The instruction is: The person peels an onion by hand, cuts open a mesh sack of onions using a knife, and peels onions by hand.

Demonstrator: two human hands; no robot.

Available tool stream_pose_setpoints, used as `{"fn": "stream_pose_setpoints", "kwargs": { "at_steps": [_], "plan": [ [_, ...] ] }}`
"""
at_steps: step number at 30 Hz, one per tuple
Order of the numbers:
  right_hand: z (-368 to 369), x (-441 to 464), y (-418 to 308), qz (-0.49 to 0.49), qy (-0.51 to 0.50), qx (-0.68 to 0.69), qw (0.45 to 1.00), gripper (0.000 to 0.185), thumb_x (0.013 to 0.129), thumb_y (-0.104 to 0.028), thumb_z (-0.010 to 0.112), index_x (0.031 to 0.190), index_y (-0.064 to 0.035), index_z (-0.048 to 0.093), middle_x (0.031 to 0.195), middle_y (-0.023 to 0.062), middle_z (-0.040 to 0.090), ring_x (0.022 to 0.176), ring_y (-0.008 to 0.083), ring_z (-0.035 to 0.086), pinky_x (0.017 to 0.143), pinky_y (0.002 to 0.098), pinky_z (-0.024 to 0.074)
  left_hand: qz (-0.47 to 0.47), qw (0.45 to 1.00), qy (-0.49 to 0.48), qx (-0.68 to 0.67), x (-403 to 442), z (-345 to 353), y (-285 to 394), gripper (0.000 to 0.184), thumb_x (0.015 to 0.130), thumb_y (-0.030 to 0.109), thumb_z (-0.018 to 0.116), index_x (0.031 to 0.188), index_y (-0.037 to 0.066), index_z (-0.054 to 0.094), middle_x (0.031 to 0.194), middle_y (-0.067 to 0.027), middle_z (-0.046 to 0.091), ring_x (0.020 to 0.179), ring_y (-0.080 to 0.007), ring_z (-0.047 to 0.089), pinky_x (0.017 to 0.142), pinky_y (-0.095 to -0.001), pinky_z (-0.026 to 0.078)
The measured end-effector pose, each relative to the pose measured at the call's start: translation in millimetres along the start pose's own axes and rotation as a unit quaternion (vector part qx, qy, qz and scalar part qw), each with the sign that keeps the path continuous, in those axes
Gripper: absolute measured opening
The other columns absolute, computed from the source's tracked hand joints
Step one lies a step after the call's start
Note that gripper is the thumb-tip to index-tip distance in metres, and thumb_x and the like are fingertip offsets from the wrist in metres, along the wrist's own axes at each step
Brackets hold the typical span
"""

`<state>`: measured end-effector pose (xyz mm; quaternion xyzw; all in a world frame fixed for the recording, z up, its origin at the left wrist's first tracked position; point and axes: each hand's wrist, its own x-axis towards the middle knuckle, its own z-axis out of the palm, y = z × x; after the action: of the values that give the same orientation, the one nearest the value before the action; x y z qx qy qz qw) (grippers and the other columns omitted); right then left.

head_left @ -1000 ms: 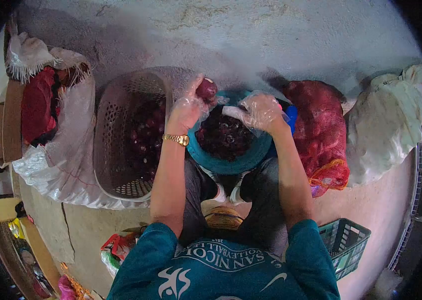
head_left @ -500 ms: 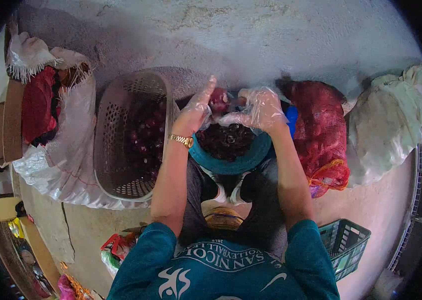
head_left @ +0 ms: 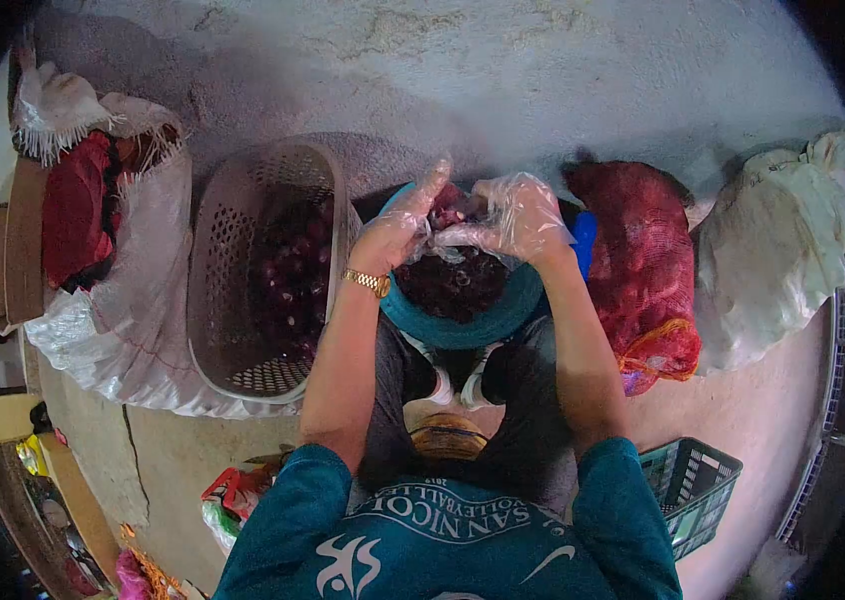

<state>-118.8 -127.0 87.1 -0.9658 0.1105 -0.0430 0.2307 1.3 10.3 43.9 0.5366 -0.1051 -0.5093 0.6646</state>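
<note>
A red onion (head_left: 450,207) is held between my two hands above a round teal basin (head_left: 463,337). My left hand (head_left: 405,225), in a clear plastic glove and with a gold watch at the wrist, grips its left side with the fingers pointing up. From the right, my right hand (head_left: 521,220), also in a clear glove, closes on the onion; anything else in it is hidden. Dark onion skins (head_left: 453,288) lie in the basin. Left of it leans a grey perforated basket (head_left: 211,290) with several red onions (head_left: 291,275) inside.
A red mesh sack (head_left: 638,265) and a whitish sack (head_left: 768,260) stand at the right. An open white sack (head_left: 148,300) is at the far left. A green crate (head_left: 693,495) sits at the lower right, plastic bags (head_left: 235,498) at the lower left. A wall (head_left: 463,80) rises behind.
Both hands have come together at the onion, which moved right from beside the basin's left rim. My left hand has shifted right, and my right hand has drawn in around the onion.
</note>
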Motion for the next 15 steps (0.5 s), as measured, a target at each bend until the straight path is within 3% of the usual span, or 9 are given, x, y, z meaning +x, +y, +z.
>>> {"fn": "stream_pose_setpoints", "kwargs": {
  "at_steps": [10, 12, 15],
  "plan": [
    [23, 4, 16, -0.02, 0.026, -0.042, 0.999, 0.066, 0.069, -0.067, 0.06, 0.102, -0.01, 0.068, 0.083, 0.0177, 0.065, 0.084, 0.0372, 0.062, 0.076, 0.0448, 0.0477, 0.016, 0.999, -0.009, 0.043, 2, -5, -1, 0.056, 0.083, 0.056, 0.06, 0.1, 0.002, 0.061, 0.094, -0.004, 0.06, 0.081, -0.0121, 0.053, 0.076, -0.0298, 0.044],
    [22, 3, 15, -0.045, 0.039, -0.015, 0.998, 0.061, 0.073, -0.063, 0.059, 0.083, -0.0035, 0.068, 0.072, 0.0193, 0.063, 0.073, 0.0385, 0.06, 0.068, 0.046, 0.0461, 0.01, 0.999, -0.018, 0.041, 4, -7, -4, 0.057, 0.082, 0.056, 0.061, 0.1, 0.002, 0.061, 0.094, -0.0042, 0.06, 0.082, -0.0123, 0.053, 0.078, -0.0298, 0.044],
    [22, 6, 17, -0.058, 0.006, -0.032, 0.998, 0.062, 0.073, -0.066, 0.057, 0.078, -0.0049, 0.067, 0.069, 0.0184, 0.062, 0.07, 0.0388, 0.06, 0.065, 0.0461, 0.0461, 0.023, 0.999, -0.007, 0.047, 6, -7, -6, 0.057, 0.082, 0.057, 0.061, 0.1, 0.003, 0.062, 0.096, -0.0044, 0.06, 0.086, -0.0129, 0.053, 0.082, -0.0297, 0.042]
  ]
}}
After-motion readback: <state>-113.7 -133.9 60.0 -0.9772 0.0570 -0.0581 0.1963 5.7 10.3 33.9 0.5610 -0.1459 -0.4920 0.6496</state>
